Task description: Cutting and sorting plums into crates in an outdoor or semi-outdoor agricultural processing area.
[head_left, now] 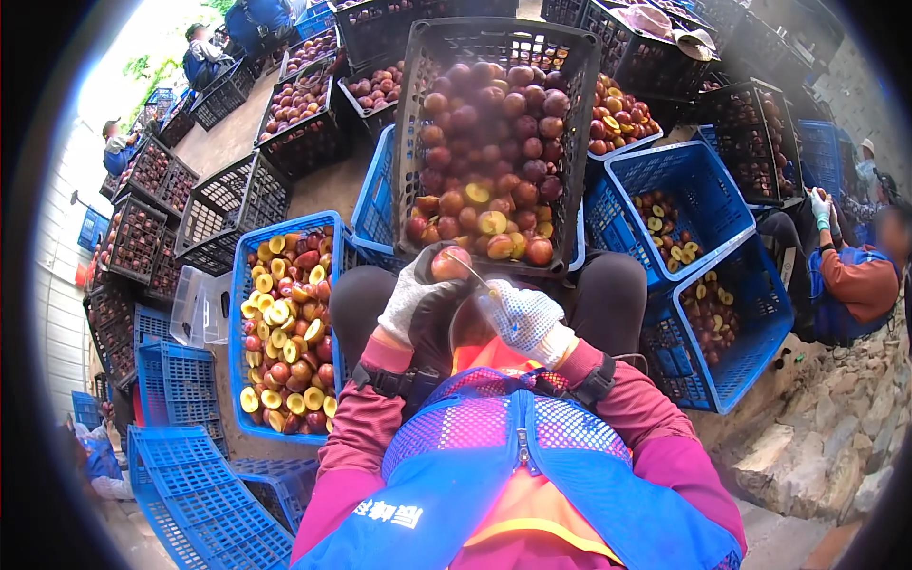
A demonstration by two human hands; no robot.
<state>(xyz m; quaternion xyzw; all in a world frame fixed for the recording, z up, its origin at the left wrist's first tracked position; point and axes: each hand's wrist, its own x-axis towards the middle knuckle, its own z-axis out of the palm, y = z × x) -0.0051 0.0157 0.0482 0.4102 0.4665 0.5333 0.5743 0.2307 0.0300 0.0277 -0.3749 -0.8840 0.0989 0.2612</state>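
My left hand (410, 299), in a pale knit glove, is closed around a red plum (450, 263). In the dotted white glove, my right hand (527, 318) grips a knife (468, 269); its thin blade lies across the plum, and its handle is mostly hidden in the fingers. Just beyond both hands a black crate (409, 114) holds whole dark plums, with several cut ones showing yellow flesh at its near end. To the left, a blue crate (235, 380) is filled with plum halves.
Two blue crates (686, 160) (744, 385) with cut plums stand at my right. Black crates (294, 152) of plums crowd the back and left. Overturned blue crates (204, 494) lie near left. A co-worker (860, 285) sits at far right beside rough stones (817, 456).
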